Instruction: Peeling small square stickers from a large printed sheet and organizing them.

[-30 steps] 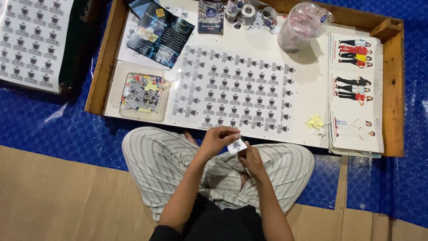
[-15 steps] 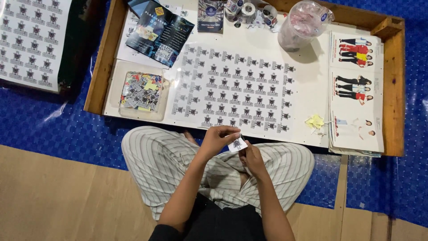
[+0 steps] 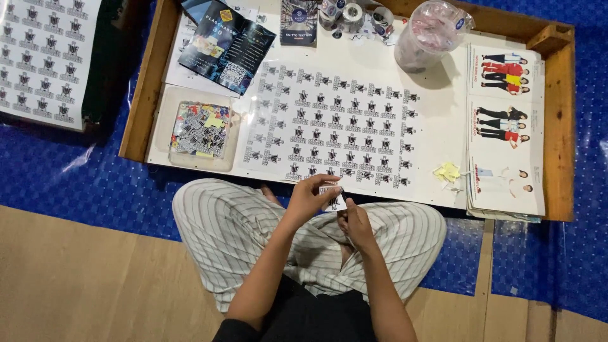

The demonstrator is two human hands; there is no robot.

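I sit cross-legged in striped trousers before a low white table with a wooden rim (image 3: 140,107). My left hand (image 3: 310,197) pinches a small white sticker (image 3: 333,198) printed in black, held over my lap at the table's near edge. My right hand (image 3: 356,223) is just below it, fingertips at the sticker's lower edge. A large sheet (image 3: 335,126) of the same small black stickers in rows lies on the table in front of me.
A clear tray of loose stickers (image 3: 201,130) sits at the left of the table. Dark brochures (image 3: 227,44), tape rolls (image 3: 351,14) and a clear plastic jar (image 3: 430,35) stand at the back. Clothing picture sheets (image 3: 505,133) are stacked right. Yellow scraps (image 3: 447,171). Another sticker sheet (image 3: 44,57) lies far left.
Both hands stay together over my lap with the sticker; only small finger shifts show.
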